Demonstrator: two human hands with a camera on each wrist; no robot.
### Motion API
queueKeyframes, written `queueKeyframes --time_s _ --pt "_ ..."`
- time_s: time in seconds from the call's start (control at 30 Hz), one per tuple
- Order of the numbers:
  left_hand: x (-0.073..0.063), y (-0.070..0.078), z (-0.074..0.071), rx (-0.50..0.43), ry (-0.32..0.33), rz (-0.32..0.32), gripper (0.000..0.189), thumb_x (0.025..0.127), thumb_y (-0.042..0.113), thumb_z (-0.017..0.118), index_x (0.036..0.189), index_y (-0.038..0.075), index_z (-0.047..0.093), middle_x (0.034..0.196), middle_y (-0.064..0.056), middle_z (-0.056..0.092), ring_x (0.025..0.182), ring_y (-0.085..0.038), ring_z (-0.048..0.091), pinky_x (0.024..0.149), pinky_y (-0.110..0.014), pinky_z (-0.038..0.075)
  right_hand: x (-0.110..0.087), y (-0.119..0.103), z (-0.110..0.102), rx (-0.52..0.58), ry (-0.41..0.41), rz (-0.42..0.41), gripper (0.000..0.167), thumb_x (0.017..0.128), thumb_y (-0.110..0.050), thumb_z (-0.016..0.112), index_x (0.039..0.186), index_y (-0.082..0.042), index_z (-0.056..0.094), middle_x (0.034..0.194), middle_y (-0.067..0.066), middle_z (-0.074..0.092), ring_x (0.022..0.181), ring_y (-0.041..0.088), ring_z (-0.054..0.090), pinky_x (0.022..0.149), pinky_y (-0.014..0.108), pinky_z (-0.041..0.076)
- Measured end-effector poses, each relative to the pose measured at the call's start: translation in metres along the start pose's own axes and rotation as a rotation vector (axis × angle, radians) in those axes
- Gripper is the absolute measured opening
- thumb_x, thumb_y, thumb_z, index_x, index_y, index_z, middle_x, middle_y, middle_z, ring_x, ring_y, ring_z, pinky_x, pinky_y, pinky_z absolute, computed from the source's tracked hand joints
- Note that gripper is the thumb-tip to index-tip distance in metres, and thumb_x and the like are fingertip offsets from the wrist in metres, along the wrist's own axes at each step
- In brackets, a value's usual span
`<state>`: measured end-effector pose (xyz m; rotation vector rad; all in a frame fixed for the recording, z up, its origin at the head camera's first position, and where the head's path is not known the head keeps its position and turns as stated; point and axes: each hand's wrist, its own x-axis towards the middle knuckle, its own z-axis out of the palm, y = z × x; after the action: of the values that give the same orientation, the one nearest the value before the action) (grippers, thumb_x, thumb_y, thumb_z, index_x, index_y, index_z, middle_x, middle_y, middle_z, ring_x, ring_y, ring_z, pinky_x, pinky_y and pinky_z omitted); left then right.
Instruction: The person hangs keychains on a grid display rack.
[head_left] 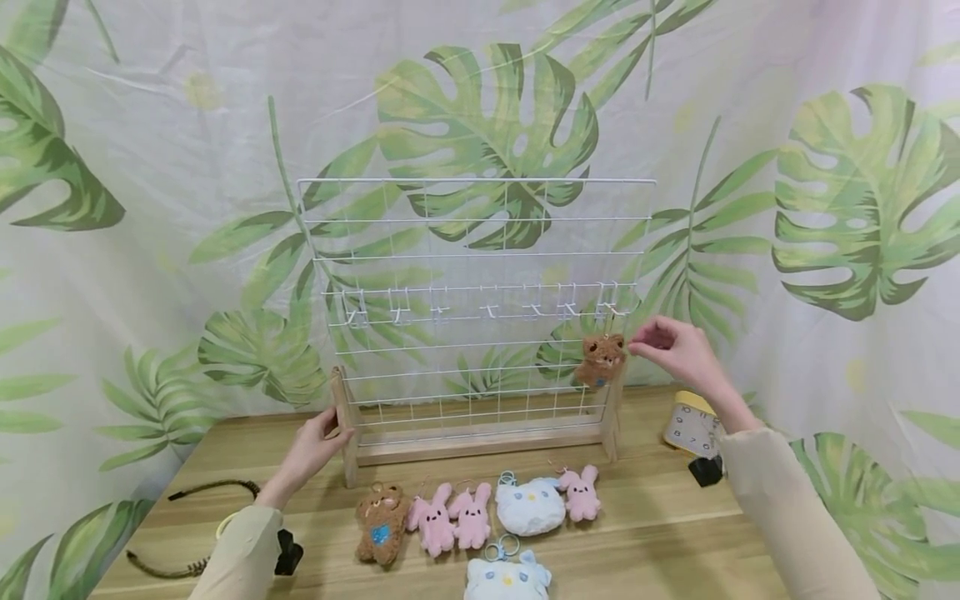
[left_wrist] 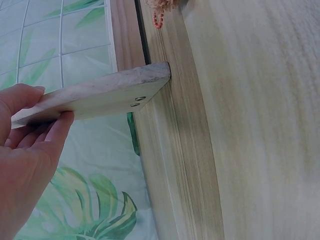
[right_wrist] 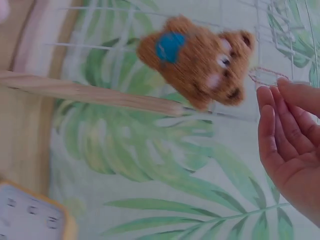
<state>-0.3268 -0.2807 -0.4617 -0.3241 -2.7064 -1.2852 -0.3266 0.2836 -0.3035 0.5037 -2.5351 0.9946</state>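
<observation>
In the head view my left hand (head_left: pixel 311 450) grips the left wooden upright (head_left: pixel 342 417) of a white wire grid rack (head_left: pixel 480 345). The left wrist view shows the thumb on one face of that wooden upright (left_wrist: pixel 115 90) and the fingers on the other. At the rack's right end a brown plush bear keychain (head_left: pixel 602 360) with a blue belly patch hangs below a hook (head_left: pixel 611 308). Beside its ear is my right hand (head_left: pixel 678 350), thumb and fingertips close together. In the right wrist view those fingertips overlap the end of the bear's chain loop (right_wrist: pixel 265 76); no grip is visible.
Several clear hooks (head_left: pixel 489 312) line the grid. Before the rack lie another brown bear (head_left: pixel 381 525), pink rabbit keychains (head_left: pixel 471 517) and white plush heads (head_left: pixel 529 507). A yellow clock (head_left: pixel 692 423) stands right; headbands (head_left: pixel 213 485) lie left.
</observation>
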Motion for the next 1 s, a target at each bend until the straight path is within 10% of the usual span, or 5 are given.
queueKeyframes --time_s 0.37,1.0 --pt "0.000 0.000 -0.001 0.008 -0.001 0.000 0.056 0.103 0.015 0.054 0.148 -0.012 0.034 0.146 -0.037 0.042 0.137 -0.052 0.040 0.107 -0.061 0.043 -0.053 0.033 0.070 0.056 -0.188 0.040 0.011 0.089 -0.015 0.074 0.096 -0.007 0.070 0.090 0.008 0.074 0.074 0.005 0.064 0.067 0.019 0.055" --pt "0.001 -0.001 0.000 0.006 -0.007 -0.006 0.060 0.103 0.015 0.052 0.151 -0.013 0.028 0.148 -0.037 0.039 0.139 -0.050 0.039 0.107 -0.059 0.045 -0.047 0.064 0.172 -0.105 -0.394 -0.019 0.008 0.085 -0.012 0.075 0.080 -0.006 0.074 0.072 0.002 0.071 0.064 0.000 0.056 0.058 0.017 0.048"
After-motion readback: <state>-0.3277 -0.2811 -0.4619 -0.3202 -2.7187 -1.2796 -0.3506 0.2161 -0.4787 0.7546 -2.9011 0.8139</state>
